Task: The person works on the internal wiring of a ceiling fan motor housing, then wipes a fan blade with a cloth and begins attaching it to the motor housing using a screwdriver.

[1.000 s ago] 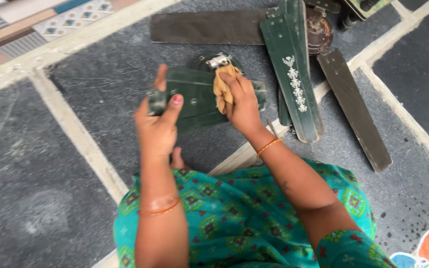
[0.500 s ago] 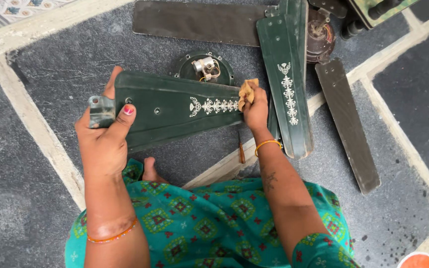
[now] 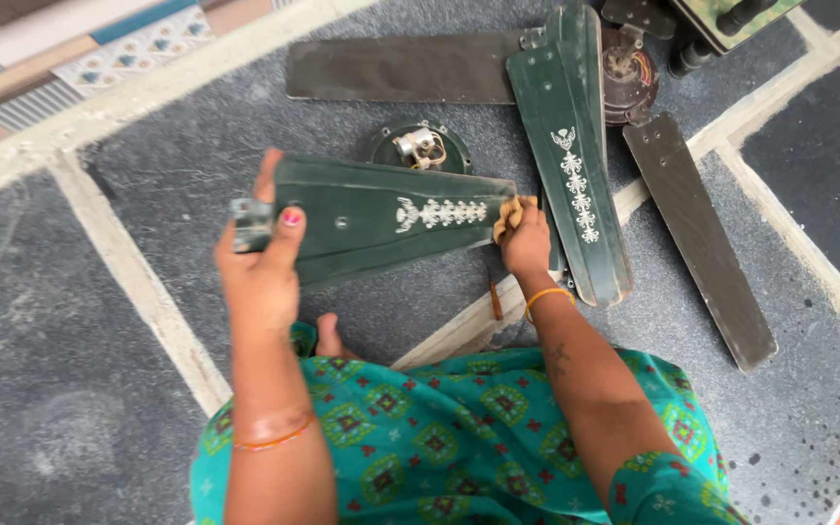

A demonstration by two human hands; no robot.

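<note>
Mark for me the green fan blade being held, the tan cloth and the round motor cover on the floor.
green fan blade (image 3: 381,219), head view, on its flat middle.
tan cloth (image 3: 509,216), head view, on the bunched part above the right hand.
round motor cover (image 3: 420,148), head view, on its metal centre piece.

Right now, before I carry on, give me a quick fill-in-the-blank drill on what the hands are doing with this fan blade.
1. The left hand grips the green fan blade by its metal ____ end.
2. The right hand presses a tan ____ against the blade's wide tip.
3. The blade's white ornament runs along its ____ face.
4. Another green blade lies on the grey ____.

Missing words: bracket; cloth; upper; floor
</note>
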